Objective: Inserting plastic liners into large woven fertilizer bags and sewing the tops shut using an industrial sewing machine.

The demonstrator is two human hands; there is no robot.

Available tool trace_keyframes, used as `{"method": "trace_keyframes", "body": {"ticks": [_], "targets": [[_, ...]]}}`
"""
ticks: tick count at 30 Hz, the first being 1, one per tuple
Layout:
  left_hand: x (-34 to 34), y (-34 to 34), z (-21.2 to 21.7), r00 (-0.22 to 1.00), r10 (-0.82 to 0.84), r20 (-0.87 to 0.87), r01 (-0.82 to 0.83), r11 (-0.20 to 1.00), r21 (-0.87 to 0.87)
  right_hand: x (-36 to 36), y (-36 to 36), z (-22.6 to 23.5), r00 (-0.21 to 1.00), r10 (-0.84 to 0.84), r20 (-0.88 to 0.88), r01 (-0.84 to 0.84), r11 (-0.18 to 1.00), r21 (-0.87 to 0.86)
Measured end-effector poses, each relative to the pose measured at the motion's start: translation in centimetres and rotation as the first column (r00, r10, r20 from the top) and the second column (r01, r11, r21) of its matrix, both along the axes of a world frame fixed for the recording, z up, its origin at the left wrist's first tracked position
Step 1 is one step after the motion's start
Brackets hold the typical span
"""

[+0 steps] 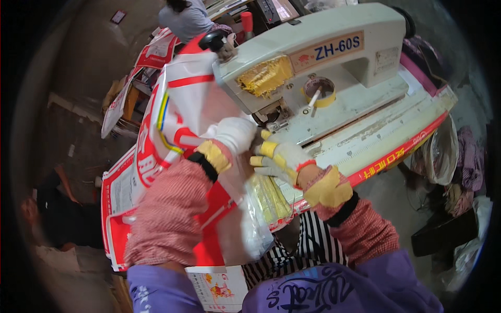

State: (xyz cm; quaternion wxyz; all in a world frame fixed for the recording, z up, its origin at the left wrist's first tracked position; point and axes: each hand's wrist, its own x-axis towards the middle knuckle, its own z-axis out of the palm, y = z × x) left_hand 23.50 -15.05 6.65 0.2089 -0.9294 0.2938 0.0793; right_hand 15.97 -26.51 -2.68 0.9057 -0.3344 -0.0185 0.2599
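A large red-and-white printed sack (209, 224) spreads over the left end of the sewing machine's bed and hangs toward me. My left hand (232, 134), in a white glove, is closed on the sack near the machine's needle area; its fingertips are out of sight and the glove is slightly blurred. Just to the right is my right hand (282, 159), gloved in white and yellow, fingers stretched out and apart at the bed's front edge. Below it hangs a crumpled yellow translucent bundle (269, 195). The pale grey sewing machine (334, 57) arches over the bed.
A roll of yellow tape (324, 89) lies on the machine bed with a white stick in it. More printed sacks (156, 52) are piled at the far left, near a seated person (188, 20). A clear plastic bag (441, 151) hangs at the right end.
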Motion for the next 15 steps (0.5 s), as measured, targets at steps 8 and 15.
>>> {"method": "trace_keyframes", "body": {"ticks": [8,15], "targets": [[-2.9,2.2,1.0,0.984,0.039,-0.172,-0.043,0.999,-0.020,-4.1,-1.5,-1.1,0.911,0.012,0.411,0.247,0.784,-0.569],[-19.3,6.1,12.5,0.979,-0.139,-0.148,0.150,0.987,0.066,-4.0,-7.8,2.5,0.413,-0.094,0.906,0.909,-0.029,-0.417]]}}
